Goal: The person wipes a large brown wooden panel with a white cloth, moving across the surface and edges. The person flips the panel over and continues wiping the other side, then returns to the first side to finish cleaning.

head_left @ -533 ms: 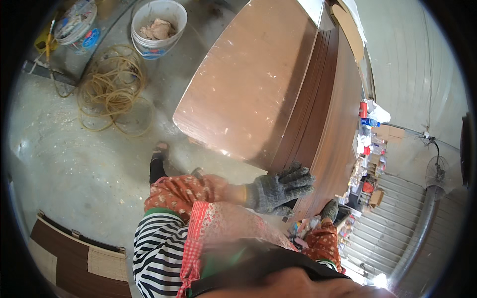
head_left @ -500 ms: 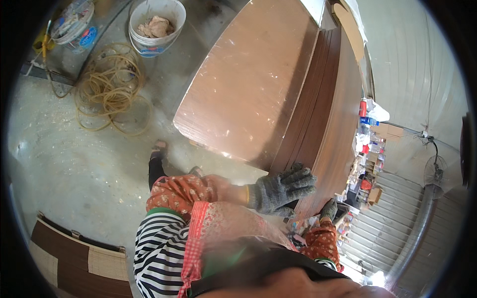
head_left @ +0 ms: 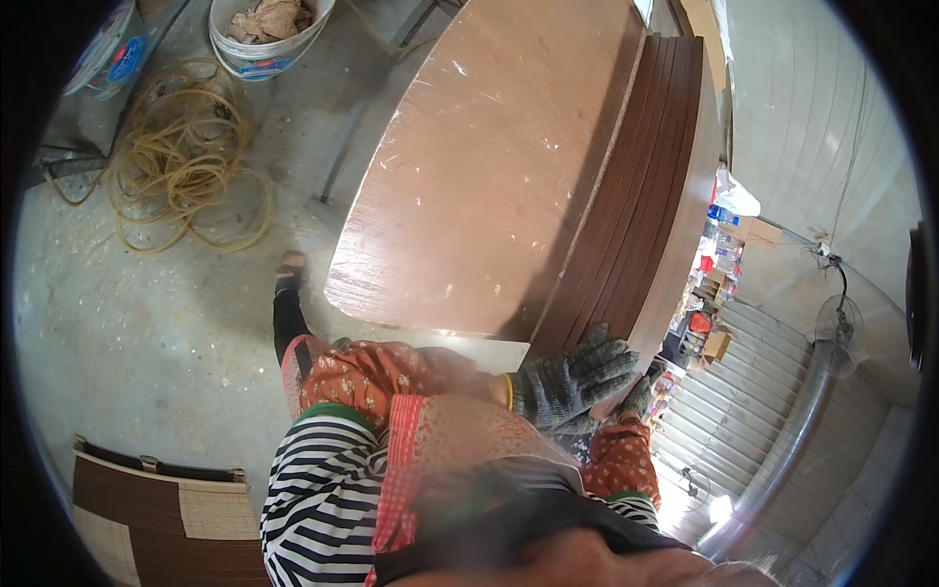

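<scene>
Left hand: the left hand [head_left: 572,382] wears a grey knitted glove, fingers spread flat against the near edge of the stacked boards [head_left: 636,225].
Right hand: the right hand [head_left: 636,399] is mostly hidden behind the left; a bit of grey glove touches the stack's lower right corner, and I cannot tell whether it grips.
Sleeves: orange flowered fabric over a black-and-white striped top.
Top board: the top board [head_left: 489,186] is a broad, smooth reddish-brown sheet with a glossy, scuffed face and a pale raw edge, tilted up off the stack on its left side.
Stack: thin dark brown edges lie side by side like ribs, just right of the top board.
Floor: the concrete floor [head_left: 127,323] is grey, dusty and speckled.
Hose: a coil of yellowish hose [head_left: 181,166] lies in loose loops, well left of the boards.
Bucket: 1 white bucket [head_left: 264,39] beyond the hose holds crumpled tan rags.
</scene>
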The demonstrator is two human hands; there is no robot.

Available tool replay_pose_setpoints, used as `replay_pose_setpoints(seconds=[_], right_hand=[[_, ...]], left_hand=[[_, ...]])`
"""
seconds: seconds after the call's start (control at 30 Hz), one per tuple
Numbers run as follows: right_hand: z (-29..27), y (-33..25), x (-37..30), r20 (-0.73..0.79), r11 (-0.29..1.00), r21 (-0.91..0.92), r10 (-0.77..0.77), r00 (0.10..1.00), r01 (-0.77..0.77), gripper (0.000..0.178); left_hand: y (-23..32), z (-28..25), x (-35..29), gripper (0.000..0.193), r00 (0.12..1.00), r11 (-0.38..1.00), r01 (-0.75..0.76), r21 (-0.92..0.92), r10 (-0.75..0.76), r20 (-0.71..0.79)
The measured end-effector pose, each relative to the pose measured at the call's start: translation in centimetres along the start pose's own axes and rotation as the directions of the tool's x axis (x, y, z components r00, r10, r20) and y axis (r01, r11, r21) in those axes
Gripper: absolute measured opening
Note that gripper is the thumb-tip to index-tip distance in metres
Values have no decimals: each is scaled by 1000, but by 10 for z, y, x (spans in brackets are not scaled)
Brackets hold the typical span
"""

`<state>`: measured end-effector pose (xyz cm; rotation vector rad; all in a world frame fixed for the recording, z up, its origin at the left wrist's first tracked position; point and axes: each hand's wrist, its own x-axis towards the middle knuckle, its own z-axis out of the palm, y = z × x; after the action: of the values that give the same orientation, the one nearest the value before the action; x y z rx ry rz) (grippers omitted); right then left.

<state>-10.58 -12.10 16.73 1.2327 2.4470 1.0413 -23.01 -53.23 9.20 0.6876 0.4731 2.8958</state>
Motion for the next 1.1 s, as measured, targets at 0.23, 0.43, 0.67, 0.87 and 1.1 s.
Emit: replay_pose_setpoints(seconds=[0.23,0.43,0.67,0.87,1.1], right_hand=[[-4,3,1,8,999,-33,-1,1000,1,39],[-3,-2,2,12,1000,-26,-9,1000,9,37],[8,6,5,17,999,17,-44,999,43,36],[25,20,13,-82,984,145,-91,992,102,35],[8,6,4,-104,707,707,56,993,34,44]], left_hand=[[14,-19,19,67,897,343,-339,876,-161,411],[6,-20,31,79,935,442,-340,830,66,347],[0,-17,26,77,948,473,-279,836,-1,317],[16,-10,-14,66,797,-81,-604,793,-71,600],[-10,26,-76,49,785,139,-620,772,86,614]])
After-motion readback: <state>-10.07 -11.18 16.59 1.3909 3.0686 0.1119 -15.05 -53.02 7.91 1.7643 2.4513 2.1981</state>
